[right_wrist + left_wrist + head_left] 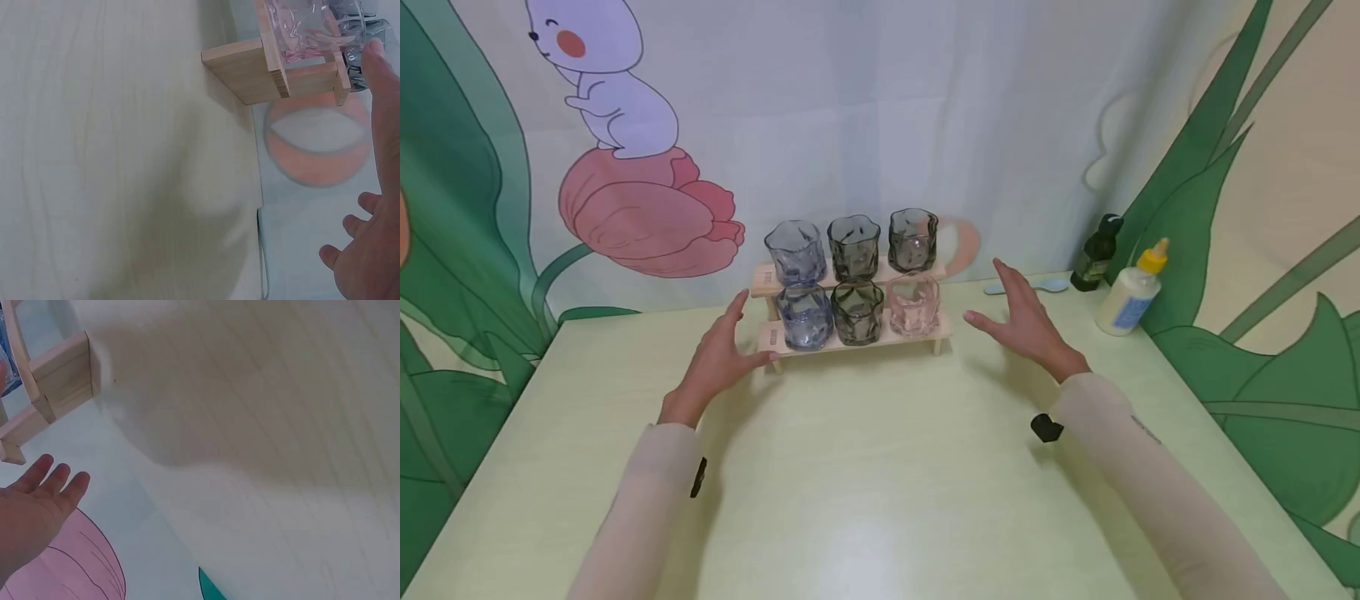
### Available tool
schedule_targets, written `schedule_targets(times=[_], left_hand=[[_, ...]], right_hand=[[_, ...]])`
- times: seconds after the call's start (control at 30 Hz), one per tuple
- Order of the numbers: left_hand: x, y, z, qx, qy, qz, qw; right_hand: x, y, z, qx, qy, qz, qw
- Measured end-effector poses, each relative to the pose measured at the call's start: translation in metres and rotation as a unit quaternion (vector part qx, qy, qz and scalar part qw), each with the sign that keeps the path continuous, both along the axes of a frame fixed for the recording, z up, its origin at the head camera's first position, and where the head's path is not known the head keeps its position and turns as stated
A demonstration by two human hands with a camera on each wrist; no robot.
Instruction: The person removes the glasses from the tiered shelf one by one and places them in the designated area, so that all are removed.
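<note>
The left hand [718, 354] reaches forward, its thumb spread wide from extended fingers, beside the wooden rack's [771, 338] left end; whether the thumb touches it, I cannot tell; the right hand [1024, 323] hovers near the right end, thumb and fingers wide apart; six glasses [858, 315] stand on the two tiers between.

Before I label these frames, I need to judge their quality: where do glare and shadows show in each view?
Head view: a pale glare patch on the tabletop near the bottom middle, soft shadows beside the left sleeve and right sleeve; left wrist view: dim, with a broad, soft-edged shadow; right wrist view: a blurry shadow below the two-tier wooden rack, small highlights on the pink glass.
</note>
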State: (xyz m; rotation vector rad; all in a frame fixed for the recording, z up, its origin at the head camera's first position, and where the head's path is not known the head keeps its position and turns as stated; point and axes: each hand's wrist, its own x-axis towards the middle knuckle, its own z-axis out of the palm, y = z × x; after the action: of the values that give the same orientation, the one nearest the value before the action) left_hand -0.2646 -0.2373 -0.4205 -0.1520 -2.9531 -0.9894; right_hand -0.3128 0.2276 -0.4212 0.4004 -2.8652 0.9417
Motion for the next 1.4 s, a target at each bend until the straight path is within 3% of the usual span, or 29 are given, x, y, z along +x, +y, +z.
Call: schedule_targets(times=[0.17,0.47,1.0,1.4], left_hand=[[-0.007,0.005,0.001,0.029,0.008,-0.017,0.9994],[-0.013,0.003,0.002,0.026,-0.012,-0.031,0.9991],[-0.017,0.002,-0.001,0.022,-0.02,-0.026,0.9992],[-0.017,0.008,0.0,0.019,-0.027,-0.021,0.9992]], right_hand=[[-0.005,-0.007,0.006,-0.022,-0.013,0.005,0.9997],[-0.013,-0.019,0.018,-0.043,-0.021,0.012,0.9988],[-0.034,-0.049,0.042,-0.085,-0.015,0.021,0.996],[-0.051,-0.072,0.052,-0.102,0.002,0.061,0.9929]])
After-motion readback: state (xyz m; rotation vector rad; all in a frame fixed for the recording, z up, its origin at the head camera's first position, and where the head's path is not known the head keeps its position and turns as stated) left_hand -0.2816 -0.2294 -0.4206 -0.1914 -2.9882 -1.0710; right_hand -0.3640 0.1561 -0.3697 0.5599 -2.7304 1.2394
